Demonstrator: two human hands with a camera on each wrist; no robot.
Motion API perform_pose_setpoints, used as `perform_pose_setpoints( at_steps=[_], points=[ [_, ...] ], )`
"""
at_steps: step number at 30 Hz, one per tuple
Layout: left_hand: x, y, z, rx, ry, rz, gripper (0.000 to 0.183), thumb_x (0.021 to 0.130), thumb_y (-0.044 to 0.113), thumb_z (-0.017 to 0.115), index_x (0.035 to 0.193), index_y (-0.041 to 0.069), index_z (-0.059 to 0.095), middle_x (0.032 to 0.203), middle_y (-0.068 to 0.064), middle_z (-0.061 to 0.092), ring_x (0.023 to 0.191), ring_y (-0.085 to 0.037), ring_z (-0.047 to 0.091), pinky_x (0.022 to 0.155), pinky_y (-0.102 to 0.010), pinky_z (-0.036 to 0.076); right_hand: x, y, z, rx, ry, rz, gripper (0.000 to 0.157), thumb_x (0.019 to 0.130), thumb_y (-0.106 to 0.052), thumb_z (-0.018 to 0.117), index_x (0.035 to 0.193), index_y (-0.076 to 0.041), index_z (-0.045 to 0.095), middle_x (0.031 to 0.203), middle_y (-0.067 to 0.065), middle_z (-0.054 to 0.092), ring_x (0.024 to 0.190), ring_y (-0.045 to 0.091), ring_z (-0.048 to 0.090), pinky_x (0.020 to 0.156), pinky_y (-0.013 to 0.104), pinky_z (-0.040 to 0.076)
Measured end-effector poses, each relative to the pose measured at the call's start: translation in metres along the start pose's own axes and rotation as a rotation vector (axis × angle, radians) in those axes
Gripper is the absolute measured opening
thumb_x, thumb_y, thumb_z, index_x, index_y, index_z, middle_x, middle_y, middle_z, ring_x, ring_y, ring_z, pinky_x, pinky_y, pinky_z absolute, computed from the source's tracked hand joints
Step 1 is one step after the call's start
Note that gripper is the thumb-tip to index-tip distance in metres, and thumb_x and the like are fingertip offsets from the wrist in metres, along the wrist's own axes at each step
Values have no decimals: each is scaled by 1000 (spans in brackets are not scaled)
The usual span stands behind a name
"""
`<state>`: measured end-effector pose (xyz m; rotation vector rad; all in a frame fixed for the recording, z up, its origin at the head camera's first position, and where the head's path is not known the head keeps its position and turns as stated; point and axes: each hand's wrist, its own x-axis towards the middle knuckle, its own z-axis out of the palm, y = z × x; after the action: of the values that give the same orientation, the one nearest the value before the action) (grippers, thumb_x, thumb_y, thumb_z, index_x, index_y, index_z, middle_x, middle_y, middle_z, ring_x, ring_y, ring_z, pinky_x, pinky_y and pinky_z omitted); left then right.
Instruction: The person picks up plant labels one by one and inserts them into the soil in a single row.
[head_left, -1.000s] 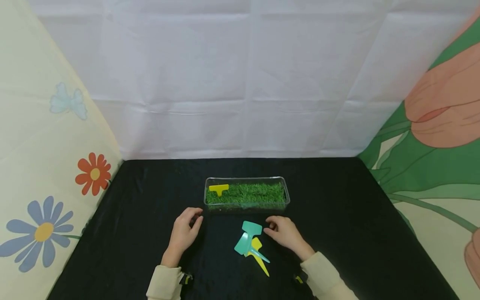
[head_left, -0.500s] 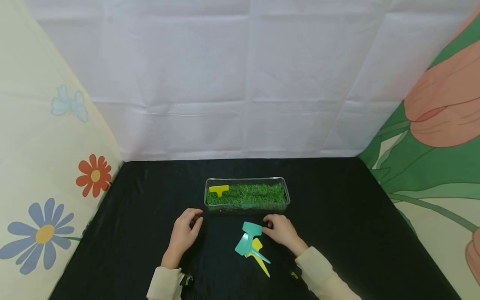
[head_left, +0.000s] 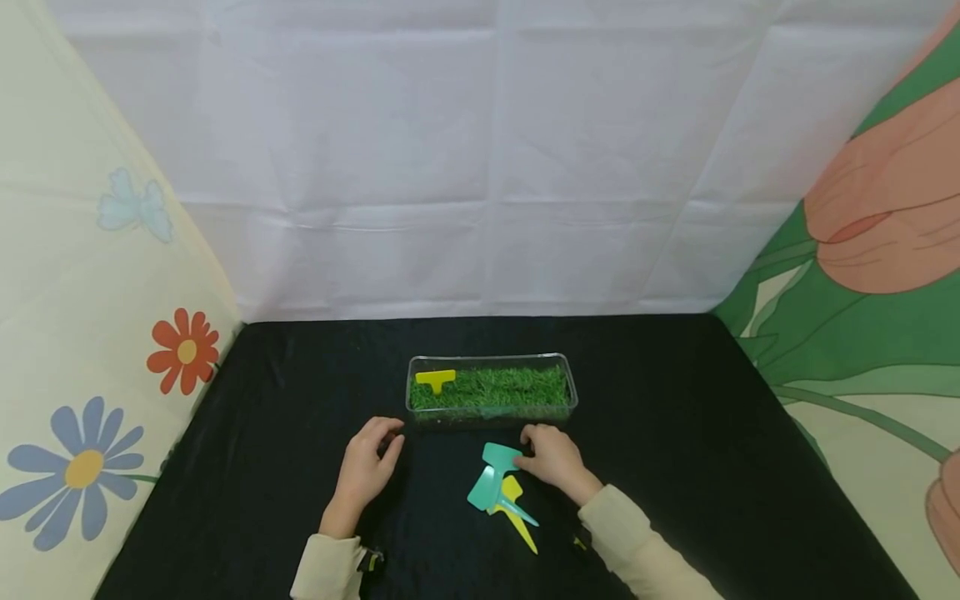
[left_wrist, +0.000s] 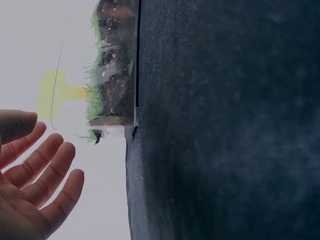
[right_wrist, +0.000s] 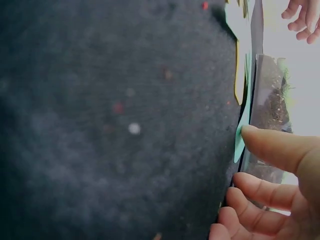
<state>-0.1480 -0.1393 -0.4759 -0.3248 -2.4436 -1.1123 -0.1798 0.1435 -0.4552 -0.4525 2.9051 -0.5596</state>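
Note:
My right hand (head_left: 553, 457) is at the right edge of a teal T-shaped plant label (head_left: 501, 455). Its thumb (right_wrist: 270, 147) appears to touch the label's head, with the other fingers loosely bent and apart from the thumb. Another teal label (head_left: 482, 490) and a yellow plant label (head_left: 521, 527) overlap with it on the black cloth. My left hand (head_left: 363, 471), relaxed and holding nothing, rests by the near left corner of a clear box (head_left: 491, 412). In the left wrist view its fingers (left_wrist: 52, 172) are spread. A yellow label (head_left: 436, 380) stands upright in the box's grass.
Green grass (head_left: 510, 388) over dark soil (left_wrist: 117, 65) fills the clear box. Black cloth (head_left: 675, 467) covers the table. A white sheet (head_left: 487, 167) hangs behind, with flower-printed panels on the left (head_left: 82, 333) and right (head_left: 885, 350).
My right hand has moved left, from beside the upper teal label to its edge. The left hand and the labels keep their places.

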Motion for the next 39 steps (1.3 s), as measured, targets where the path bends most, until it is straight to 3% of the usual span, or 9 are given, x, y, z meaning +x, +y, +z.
perform_pose_setpoints(
  at_steps=[18, 28, 39],
  points=[
    [0, 1, 0, -12, -26, -6, 16, 79, -2, 66, 95, 1, 64, 90, -5, 61, 73, -15, 57, 64, -33, 50, 3, -5, 1, -13, -13, -3, 16, 75, -15, 74, 75, -10, 58, 68, -1, 50, 53, 12, 44, 48, 28, 38],
    [1, 1, 1, -13, -31, 4, 16, 79, -3, 66, 95, 1, 64, 89, -5, 61, 73, -15, 57, 63, -34, 50, 4, -7, 1, 1, -33, 11, 20, 76, -13, 74, 71, -10, 55, 65, -2, 48, 52, 12, 42, 48, 27, 37],
    [1, 2, 1, -13, -35, 2, 16, 79, -2, 66, 95, 1, 64, 89, -5, 61, 73, -15, 57, 63, -34, 50, 8, -8, 2, 33, -43, 88, 20, 73, -13, 76, 70, -10, 56, 65, -1, 49, 52, 13, 45, 48, 27, 38]
  ],
)
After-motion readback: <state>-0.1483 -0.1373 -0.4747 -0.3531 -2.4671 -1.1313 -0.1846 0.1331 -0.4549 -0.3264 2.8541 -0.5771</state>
